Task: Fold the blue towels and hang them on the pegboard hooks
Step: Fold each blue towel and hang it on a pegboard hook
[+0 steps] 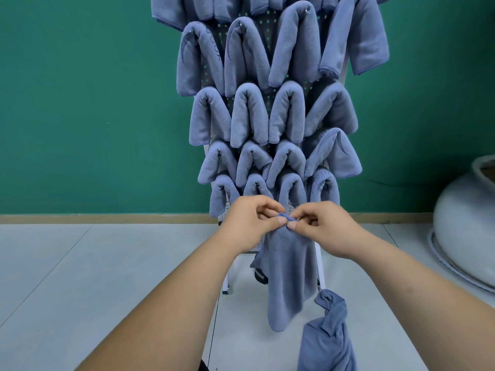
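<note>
My left forearm (171,303) and right forearm (417,285) were bare down to the lower edge, no sleeve reaching them. My left hand (249,220) and right hand (326,226) were bare too, with short, plain thumbnails (281,221).

One wide-angle view, worn at the person's head, faces forward and tilts downward. Both forearms enter from the bottom edge. The left hand (249,223) and right hand (326,228), pinching a hanging blue terry towel (289,263), sit close under the lens. The white perforated pegboard (271,24) stands just beyond, running past the top edge, before a green wall (80,103).
</note>
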`<state>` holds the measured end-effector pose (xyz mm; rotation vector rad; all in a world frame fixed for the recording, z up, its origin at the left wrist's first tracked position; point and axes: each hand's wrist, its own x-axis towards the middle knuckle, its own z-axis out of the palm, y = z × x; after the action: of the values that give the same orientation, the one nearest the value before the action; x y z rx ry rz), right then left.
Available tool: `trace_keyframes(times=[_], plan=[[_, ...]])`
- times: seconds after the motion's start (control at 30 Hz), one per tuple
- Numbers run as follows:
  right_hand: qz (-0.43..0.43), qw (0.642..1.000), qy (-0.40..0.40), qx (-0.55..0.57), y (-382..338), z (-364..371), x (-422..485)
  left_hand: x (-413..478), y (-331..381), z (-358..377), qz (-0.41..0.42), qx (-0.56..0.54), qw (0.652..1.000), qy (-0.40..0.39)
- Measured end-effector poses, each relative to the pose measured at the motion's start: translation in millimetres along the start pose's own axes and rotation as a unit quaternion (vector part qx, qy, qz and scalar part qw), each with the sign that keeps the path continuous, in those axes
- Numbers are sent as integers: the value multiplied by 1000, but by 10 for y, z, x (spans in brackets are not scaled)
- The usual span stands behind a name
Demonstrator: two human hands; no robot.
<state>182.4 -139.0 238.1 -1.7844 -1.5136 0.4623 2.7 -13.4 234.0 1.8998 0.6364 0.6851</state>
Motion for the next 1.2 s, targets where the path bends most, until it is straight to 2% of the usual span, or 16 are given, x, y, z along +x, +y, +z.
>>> trace_keyframes(times=[0.2,0.3,0.43,0.67,0.73,0.87,1.0,1.03,1.07,1.17,1.2], plan=[[-4,1000,-7,-4,-15,8,-18,12,-20,-1,25,88,996,-12],[4,1000,-19,-8,46,-35,-19,45,-37,-92,26,87,995,48],[41,996,-46,-67,256,-210,-28,57,-121,-378,24,70,988,134],[85,959,-114,-245,668,-412,-73,47,-326,-810,-8,16,963,271],[84,950,-96,-284,725,-444,-94,13,-420,-949,-26,20,951,306],[54,952,-26,-299,685,-510,-96,-26,-589,-1087,-58,58,947,312],[155,892,64,-419,578,-518,-61,-19,-646,-1090,-60,102,952,282],[164,887,85,-424,536,-523,-46,-16,-657,-1074,-60,131,953,267],[153,897,99,-403,476,-535,-42,-14,-669,-1058,-65,161,951,257],[63,964,121,-228,357,-603,-71,-18,-701,-1040,-106,226,934,257],[51,969,128,-204,321,-630,-97,-24,-708,-1046,-119,239,927,262]])
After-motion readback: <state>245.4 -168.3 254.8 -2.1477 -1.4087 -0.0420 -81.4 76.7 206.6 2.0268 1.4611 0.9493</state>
